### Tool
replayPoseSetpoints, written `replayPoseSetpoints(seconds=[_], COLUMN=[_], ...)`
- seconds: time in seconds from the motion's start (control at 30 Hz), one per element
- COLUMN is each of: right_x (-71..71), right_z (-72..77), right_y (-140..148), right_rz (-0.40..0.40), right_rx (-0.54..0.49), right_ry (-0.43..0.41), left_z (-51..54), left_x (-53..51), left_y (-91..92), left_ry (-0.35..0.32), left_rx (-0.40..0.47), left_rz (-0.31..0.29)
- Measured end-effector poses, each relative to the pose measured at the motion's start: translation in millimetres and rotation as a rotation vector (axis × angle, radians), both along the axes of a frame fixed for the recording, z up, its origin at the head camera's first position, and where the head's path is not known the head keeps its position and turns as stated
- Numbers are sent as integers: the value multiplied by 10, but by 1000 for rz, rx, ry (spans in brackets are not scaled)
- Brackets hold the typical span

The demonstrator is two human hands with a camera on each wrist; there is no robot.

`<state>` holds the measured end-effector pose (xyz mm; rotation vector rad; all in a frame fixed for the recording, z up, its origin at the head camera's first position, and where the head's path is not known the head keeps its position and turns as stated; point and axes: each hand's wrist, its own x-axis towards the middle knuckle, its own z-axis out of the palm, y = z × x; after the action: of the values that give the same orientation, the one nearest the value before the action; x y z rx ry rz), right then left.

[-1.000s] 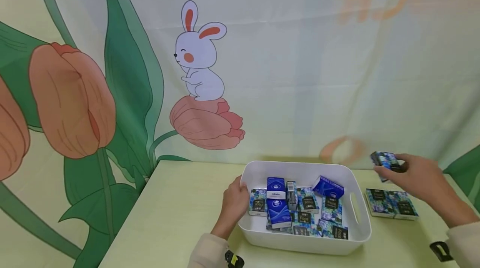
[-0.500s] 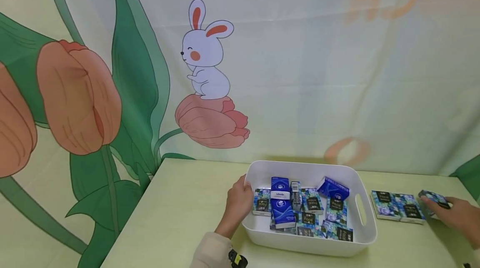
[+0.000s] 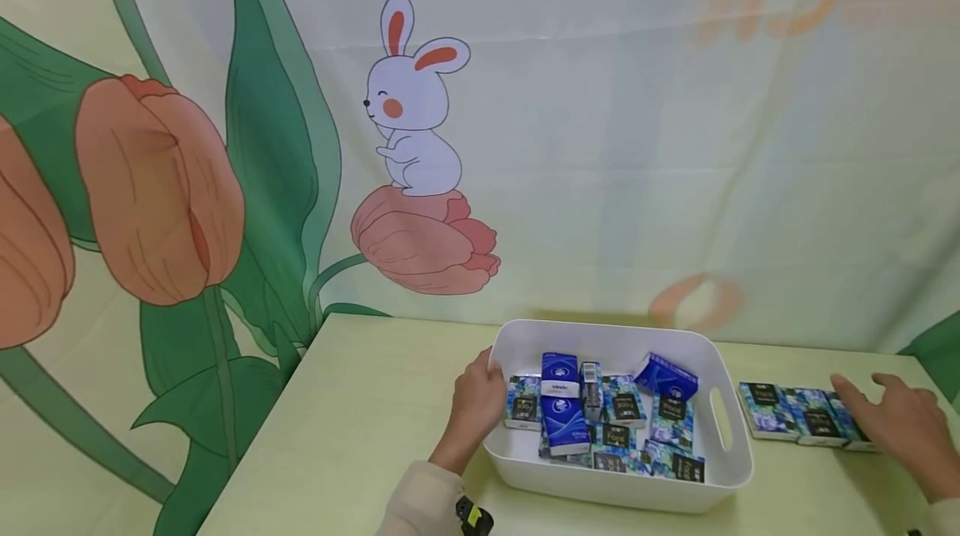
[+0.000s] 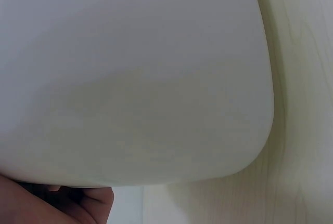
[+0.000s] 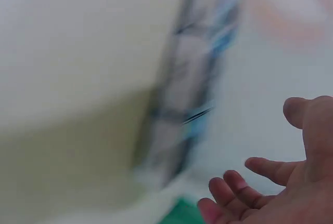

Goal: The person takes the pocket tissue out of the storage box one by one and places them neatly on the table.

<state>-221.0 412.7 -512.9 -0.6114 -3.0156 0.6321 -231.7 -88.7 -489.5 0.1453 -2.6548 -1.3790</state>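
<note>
My left hand (image 3: 477,403) grips the left rim of a white basket (image 3: 615,490); in the left wrist view its fingers (image 4: 96,203) curl at the basket's edge. Inside lie several blue floral tissue packs (image 3: 672,419) and some plain dark-blue packs (image 3: 566,426). To the right of the basket, three floral packs (image 3: 817,423) form a row on the table, side by side. My right hand (image 3: 900,423) is over the right end of that row, partly hiding the last pack. With spread fingers and nothing held, the right hand (image 5: 270,187) shows beside the blurred row (image 5: 182,78) in the right wrist view.
The pale yellow-green table (image 3: 337,419) extends left of the basket. Behind it hangs a cloth backdrop (image 3: 600,144) printed with tulips and a white rabbit (image 3: 420,152). The basket's right wall has a handle slot.
My right hand has moved right and down with a floral pack, set it at the right end of the row and let go. The left hand has kept its grip on the basket.
</note>
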Motion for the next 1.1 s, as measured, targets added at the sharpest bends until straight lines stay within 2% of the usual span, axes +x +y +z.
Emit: replayPoseSetpoints(seconds=[0.07, 0.17, 0.27, 0.47, 0.6, 0.7, 0.8, 0.93, 1.1], right_x=[-30, -52, -55, -137, -210, -266, -323, -405, -451], right_z=[188, 513, 869, 1333, 1548, 1627, 1623, 1492, 1252], right_y=[-168, -452, -766, -1337, -1711, -1994, -2265, -2592, -2858], right_rz=[64, 213, 322, 421, 494, 555, 600, 644, 660], right_rx=[-6, -20, -56, -100, -128, -131, -131, -127, -127], right_ry=[67, 138, 156, 225, 229, 216, 169, 86, 5], left_z=[-5, -11, -11, 15, 28, 34, 34, 36, 22], left_x=[-3, -3, 3, 12, 10, 10, 6, -5, -8], left_y=[-2, 0, 8, 26, 32, 33, 32, 15, 9], left_ry=[0, 0, 2, -4, -6, -7, -10, -4, -10], left_rx=[-5, -4, 0, 7, 10, 14, 16, 14, 27], left_rz=[1, 2, 0, -1, -1, -1, 2, 9, -4])
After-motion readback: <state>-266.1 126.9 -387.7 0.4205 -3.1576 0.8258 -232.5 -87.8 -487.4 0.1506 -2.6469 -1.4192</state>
